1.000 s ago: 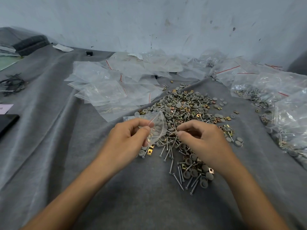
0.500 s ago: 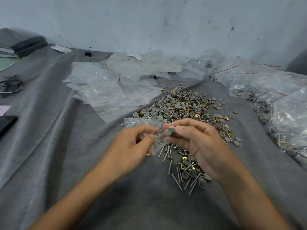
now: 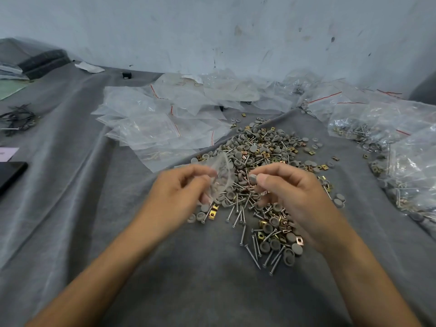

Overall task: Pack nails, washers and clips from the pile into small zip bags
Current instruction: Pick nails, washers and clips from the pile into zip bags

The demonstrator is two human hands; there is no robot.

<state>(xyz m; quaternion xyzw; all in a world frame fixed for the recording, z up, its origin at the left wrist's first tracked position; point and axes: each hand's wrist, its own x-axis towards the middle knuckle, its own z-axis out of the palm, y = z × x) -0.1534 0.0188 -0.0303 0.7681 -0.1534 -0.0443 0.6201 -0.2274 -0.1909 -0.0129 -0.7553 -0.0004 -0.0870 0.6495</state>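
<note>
Wall: pale blue-grey, scuffed and stained (dark marks toward the right). Wrinkled grey cloth meets the wall along its far edge. Lighting: soft, even.

A pile of nails, grey washers and brass clips lies spread out. Above it the left hand holds a small clear zip bag, seemingly open; the right hand pinches one grey washer beside it.

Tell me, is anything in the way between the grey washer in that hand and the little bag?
Nothing visible. The right hand pinches the grey washer close beside the small bag that the left hand holds; only the pile lies beneath the gap.
</note>
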